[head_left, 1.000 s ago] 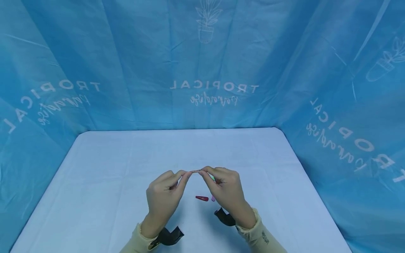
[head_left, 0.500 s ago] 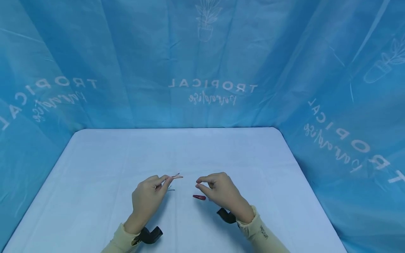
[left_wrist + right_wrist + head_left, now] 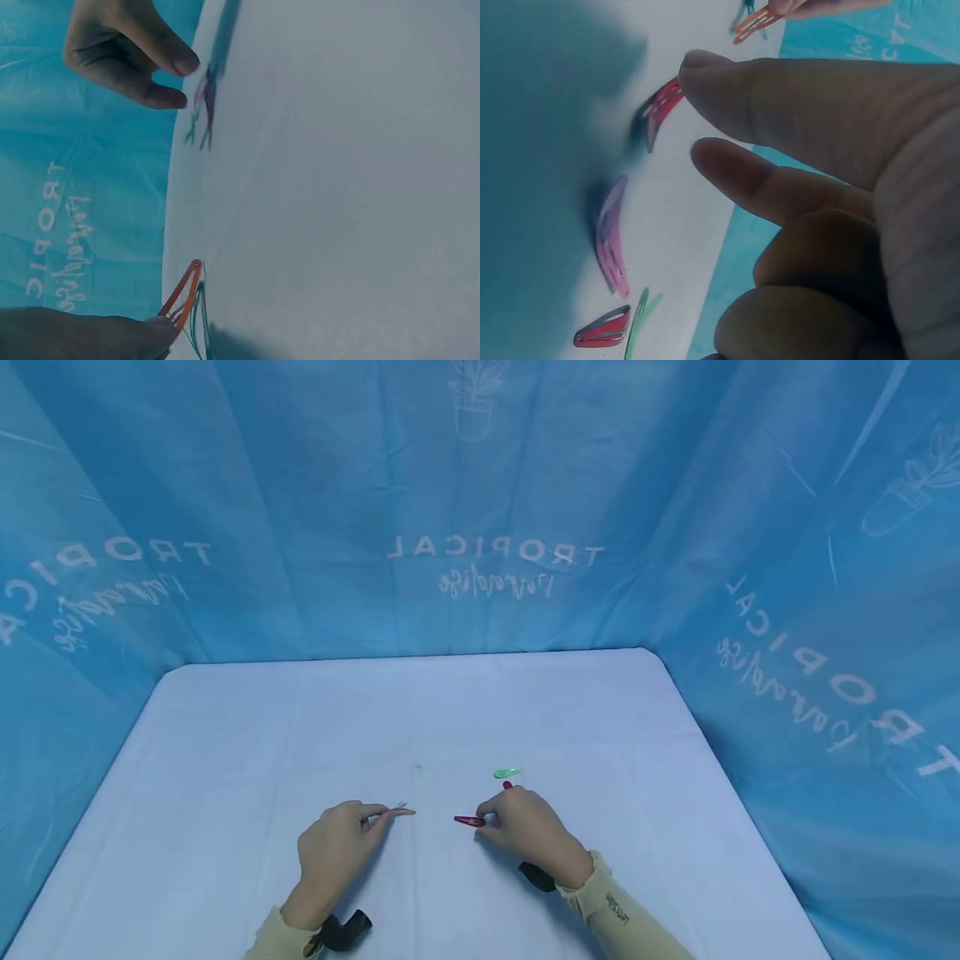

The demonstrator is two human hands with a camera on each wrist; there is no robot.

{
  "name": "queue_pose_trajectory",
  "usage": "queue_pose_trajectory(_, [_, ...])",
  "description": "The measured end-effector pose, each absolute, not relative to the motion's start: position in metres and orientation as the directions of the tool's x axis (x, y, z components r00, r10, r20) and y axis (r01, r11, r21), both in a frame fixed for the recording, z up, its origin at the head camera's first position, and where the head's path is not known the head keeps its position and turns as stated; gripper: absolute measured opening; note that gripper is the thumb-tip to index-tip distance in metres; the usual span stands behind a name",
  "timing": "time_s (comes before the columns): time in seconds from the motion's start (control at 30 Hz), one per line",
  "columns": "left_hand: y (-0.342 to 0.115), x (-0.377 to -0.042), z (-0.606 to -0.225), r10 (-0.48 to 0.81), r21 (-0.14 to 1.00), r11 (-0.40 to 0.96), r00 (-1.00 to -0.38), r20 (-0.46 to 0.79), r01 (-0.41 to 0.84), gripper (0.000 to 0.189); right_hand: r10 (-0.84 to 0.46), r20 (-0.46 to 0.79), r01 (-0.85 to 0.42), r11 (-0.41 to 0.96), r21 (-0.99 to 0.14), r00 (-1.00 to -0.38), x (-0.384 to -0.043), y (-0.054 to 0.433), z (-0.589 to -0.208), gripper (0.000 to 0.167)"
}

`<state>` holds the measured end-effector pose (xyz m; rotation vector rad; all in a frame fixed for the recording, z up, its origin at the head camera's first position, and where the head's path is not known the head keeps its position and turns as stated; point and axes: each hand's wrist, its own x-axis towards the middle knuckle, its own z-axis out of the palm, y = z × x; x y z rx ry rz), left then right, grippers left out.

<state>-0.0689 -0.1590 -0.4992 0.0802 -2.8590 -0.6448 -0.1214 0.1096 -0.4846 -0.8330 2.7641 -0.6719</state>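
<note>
My left hand pinches an orange snap hair clip, its frame sprung apart, just above the table. Close by it in the left wrist view is a teal hair clip. My right hand reaches around a red hair clip; in the right wrist view its thumb and index finger are apart and that clip lies on the table beyond the thumb. A purple-pink clip, another red clip and a green clip lie near the right hand.
A white cloth covers the table. Blue printed curtains hang behind and at both sides. Black wrist camera mounts stick out below the wrists. A small dark speck is on the cloth.
Both hands held the orange clip together; the right hand then let go. My left hand moved left and down with the clip. My right hand moved down to the red clip.
</note>
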Motion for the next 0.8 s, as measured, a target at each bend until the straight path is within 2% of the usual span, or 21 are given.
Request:
queue_pose_trajectory(0.13, [-0.157,-0.07,-0.498,-0.096,0.404,0.915,-0.961,0.258,0.017,0.034,-0.573,-0.034,-0.493,0.733,-0.469,-0.819,-0.123,0.113,-0.483,0.016])
queue_pose_trajectory(0.27, [-0.139,-0.073,-0.498,0.03,0.38,0.909,-0.934,0.356,0.174,0.039,-0.591,-0.021,-0.518,0.723,-0.457,-0.806,-0.125,0.121,-0.482,0.013])
queue_pose_trajectory(0.37, [-0.118,-0.076,-0.5,0.15,0.367,0.891,-0.936,0.318,0.267,0.034,-0.594,-0.013,-0.526,0.722,-0.449,-0.804,-0.127,0.126,-0.482,0.013])
queue_pose_trajectory(0.47, [-0.105,-0.077,-0.505,0.213,0.375,0.879,-0.946,0.246,0.296,0.028,-0.605,-0.015,-0.53,0.71,-0.464,-0.796,-0.128,0.125,-0.483,0.015])
queue_pose_trajectory(0.8, [-0.096,-0.082,-0.516,0.26,0.4,0.859,-0.946,0.194,0.319,0.025,-0.604,-0.008,-0.524,0.697,-0.49,-0.797,-0.124,0.122,-0.486,0.012])
